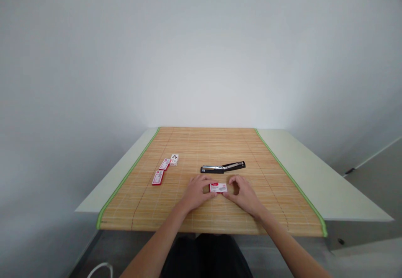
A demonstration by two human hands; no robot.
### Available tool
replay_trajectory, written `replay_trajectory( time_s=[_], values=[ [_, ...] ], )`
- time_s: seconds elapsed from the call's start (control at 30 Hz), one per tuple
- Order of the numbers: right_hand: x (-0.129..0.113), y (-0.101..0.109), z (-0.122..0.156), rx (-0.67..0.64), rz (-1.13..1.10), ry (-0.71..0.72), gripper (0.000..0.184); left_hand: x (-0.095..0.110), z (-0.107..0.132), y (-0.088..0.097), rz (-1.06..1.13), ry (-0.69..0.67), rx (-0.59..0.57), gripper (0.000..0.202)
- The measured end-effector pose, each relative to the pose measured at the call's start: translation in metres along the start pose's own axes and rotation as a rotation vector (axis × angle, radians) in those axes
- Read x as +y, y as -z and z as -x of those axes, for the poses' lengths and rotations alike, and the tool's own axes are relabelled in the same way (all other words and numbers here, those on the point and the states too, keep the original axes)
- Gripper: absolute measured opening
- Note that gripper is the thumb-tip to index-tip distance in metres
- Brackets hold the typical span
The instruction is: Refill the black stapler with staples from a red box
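Note:
On the bamboo mat, a small red and white staple box [218, 188] lies flat in front of me. My left hand [197, 191] grips its left part, fingers along the far edge and thumb at the near edge. My right hand [243, 194] curves around the box's right end. Its thumb is at the near right corner, while its index finger stays a little apart from the box, leaving a gap. Just beyond both hands lies a black stapler [222, 168], swung wide open, with its metal staple channel showing.
To the left lie two more red and white boxes, a nearer one [158, 177] and a farther one [165, 164]. A small white box [174, 160] touches the farther one. The green-edged bamboo mat [201, 142] covers the middle of a white table [289, 156] against a wall.

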State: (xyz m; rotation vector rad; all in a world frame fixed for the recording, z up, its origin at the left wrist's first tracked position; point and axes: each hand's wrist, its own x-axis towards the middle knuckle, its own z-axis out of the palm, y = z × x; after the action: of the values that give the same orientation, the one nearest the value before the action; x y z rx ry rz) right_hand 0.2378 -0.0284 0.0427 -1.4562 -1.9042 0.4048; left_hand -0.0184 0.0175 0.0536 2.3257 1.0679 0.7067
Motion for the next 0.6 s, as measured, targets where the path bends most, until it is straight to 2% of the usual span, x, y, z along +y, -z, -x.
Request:
replay_trajectory(
  time_s=[0.07, 0.13, 0.2, 0.3, 0.47, 0.6],
  values=[
    [-0.001, 0.000, 0.000, -0.012, 0.032, 0.021, 0.045, 0.000, 0.002, 0.001, 0.012, 0.014, 0.017, 0.057],
    [-0.002, 0.002, 0.001, -0.053, 0.051, 0.058, 0.041, 0.000, 0.005, 0.003, 0.020, 0.039, 0.051, 0.061],
    [-0.005, 0.004, 0.001, -0.073, 0.058, 0.065, 0.034, -0.003, 0.010, 0.005, 0.014, 0.060, 0.072, 0.050],
    [-0.008, 0.007, 0.001, -0.083, 0.061, 0.056, 0.033, -0.007, 0.020, 0.012, -0.013, 0.086, 0.077, 0.035],
    [-0.007, 0.008, 0.001, -0.069, 0.047, 0.050, 0.032, -0.014, 0.034, 0.026, -0.044, 0.117, 0.087, 0.033],
    [-0.005, 0.006, 0.001, -0.052, 0.035, 0.068, 0.031, -0.014, 0.037, 0.029, -0.057, 0.118, 0.092, 0.033]
  ],
)
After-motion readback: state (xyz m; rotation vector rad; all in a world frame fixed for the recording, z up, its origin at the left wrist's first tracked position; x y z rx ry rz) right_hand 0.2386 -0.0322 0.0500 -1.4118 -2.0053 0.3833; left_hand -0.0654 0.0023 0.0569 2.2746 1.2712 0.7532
